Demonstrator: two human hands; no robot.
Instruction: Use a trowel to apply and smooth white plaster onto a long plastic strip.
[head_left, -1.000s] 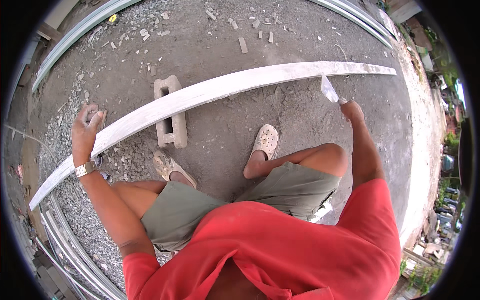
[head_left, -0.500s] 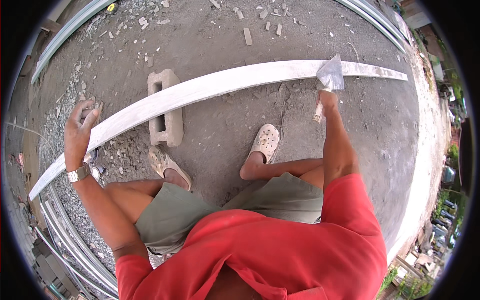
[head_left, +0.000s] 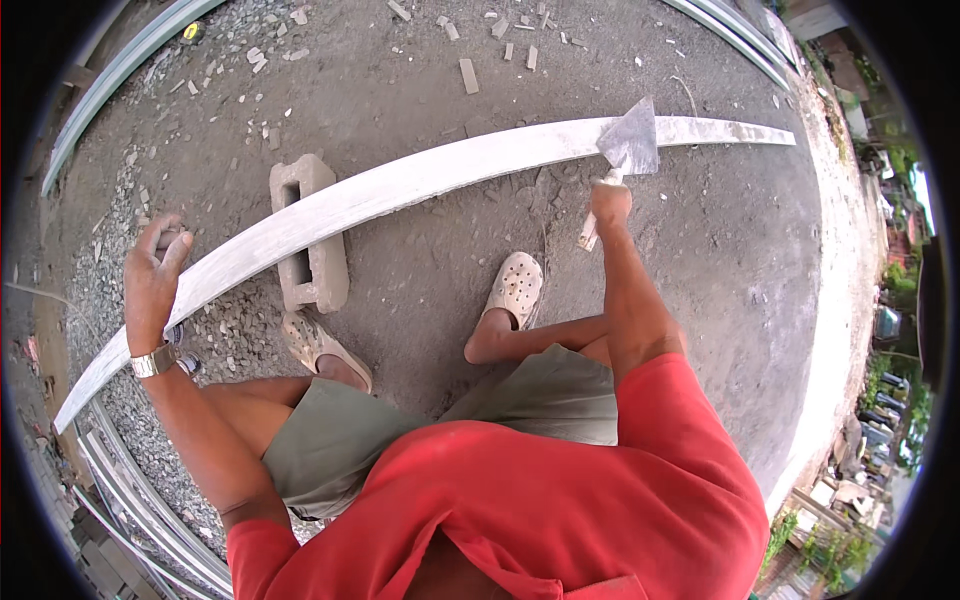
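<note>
A long white board point(head_left: 400, 185) crosses in front of me and looks bowed in the wide view. My right hand point(head_left: 611, 204) is closed round the handle of a pointed trowel point(head_left: 634, 138). Its triangular metal blade lies over the board toward the right end. My left hand point(head_left: 155, 270), with a watch on the wrist, is beside the board's left part, fingers curled in and thumb bent over. What they hold, if anything, cannot be made out. Under the board's left half, a hollow concrete block point(head_left: 327, 270) lies on the ground.
My feet in beige clogs point(head_left: 517, 290) stand on the near side of the board. Gravel point(head_left: 225, 340) covers the ground at left. Long metal channels point(head_left: 130, 85) lie far left, and more point(head_left: 150, 500) lie near left. Broken tile pieces point(head_left: 468, 76) are scattered beyond the board.
The trowel and my right hand sit farther left in the picture, as does the whole scene slightly. The thin piece seen by my left fingers earlier no longer shows clearly.
</note>
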